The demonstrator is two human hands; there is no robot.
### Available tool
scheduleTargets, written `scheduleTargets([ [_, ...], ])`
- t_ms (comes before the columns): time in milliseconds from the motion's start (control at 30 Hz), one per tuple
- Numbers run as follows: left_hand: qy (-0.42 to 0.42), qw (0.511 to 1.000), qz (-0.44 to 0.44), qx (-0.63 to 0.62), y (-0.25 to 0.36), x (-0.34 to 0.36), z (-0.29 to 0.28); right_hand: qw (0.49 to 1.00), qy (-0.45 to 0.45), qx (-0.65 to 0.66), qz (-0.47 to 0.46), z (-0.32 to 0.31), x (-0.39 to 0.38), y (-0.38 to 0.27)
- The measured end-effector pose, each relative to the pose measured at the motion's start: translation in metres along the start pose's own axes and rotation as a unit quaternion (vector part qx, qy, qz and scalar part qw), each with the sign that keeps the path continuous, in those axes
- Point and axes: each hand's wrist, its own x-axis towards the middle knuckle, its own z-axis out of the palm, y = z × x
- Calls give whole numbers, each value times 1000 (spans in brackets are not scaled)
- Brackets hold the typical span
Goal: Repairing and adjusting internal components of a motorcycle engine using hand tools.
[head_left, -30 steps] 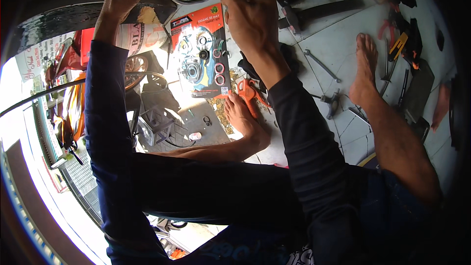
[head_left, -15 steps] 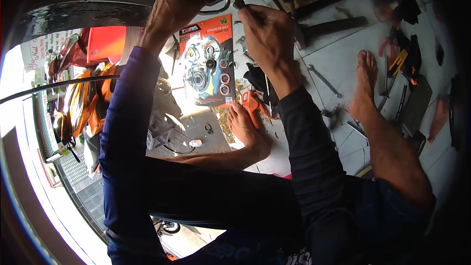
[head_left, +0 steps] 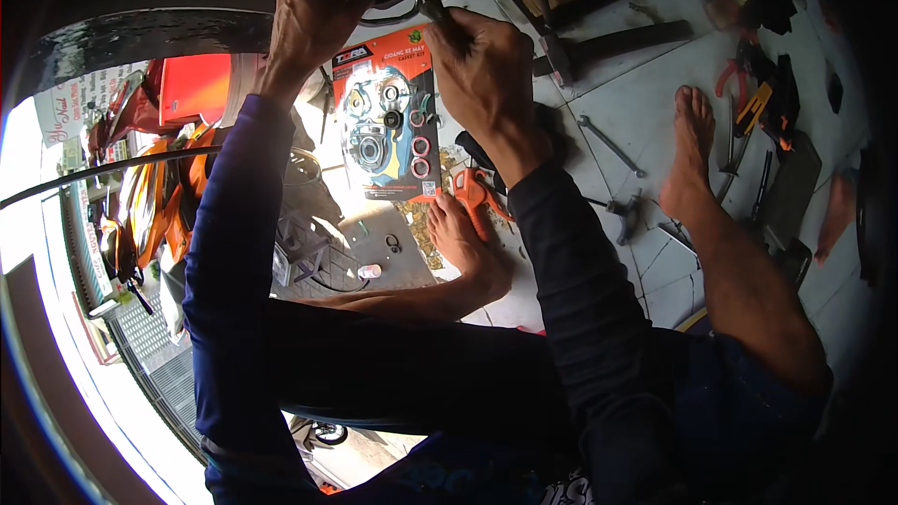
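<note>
High in the view, my left hand (head_left: pixel 313 28) grips the left side of a round metal part (head_left: pixel 418 2) with a wide ring-shaped opening. Its fingertips disappear into the dark upper area. From the right, my right hand (head_left: pixel 486 70) is closed around the handle of a screwdriver (head_left: pixel 434 9), its thin shaft pointing at the part's rim. Whether the tip touches the rim cannot be made out. Below and between both hands lies an orange and black gasket kit card (head_left: pixel 374 192), with gaskets and several rings under clear plastic.
Orange-handled scissors (head_left: pixel 475 201) lie by my left foot. A hammer (head_left: pixel 617 49), a wrench (head_left: pixel 610 146) and a dark three-armed tool (head_left: pixel 625 217) are on the tiles. Further right sit red-handled pliers (head_left: pixel 732 79) and a yellow-handled tool (head_left: pixel 754 112). A small bottle (head_left: pixel 369 271) lies left of my foot.
Both hands have shifted slightly left together with the round metal part and the screwdriver. My grips look the same. The whole view has also shifted a little.
</note>
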Motion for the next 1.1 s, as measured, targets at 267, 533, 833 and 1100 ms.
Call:
scheduleTargets([
  [267, -49, 974, -120, 187, 9, -3, -6, 998, 45, -40, -31, 10, -2, 2],
  [533, -63, 967, -142, 202, 16, 1, -6, 996, 43, -59, -52, 21, -9, 11],
  [833, -75, 961, -152, 218, 20, 3, -6, 997, 45, -7, 58, 18, -10, -14],
  [1100, -70, 965, -124, 221, 17, 2, -7, 998, 25, -20, 50, 23, -13, -14],
])
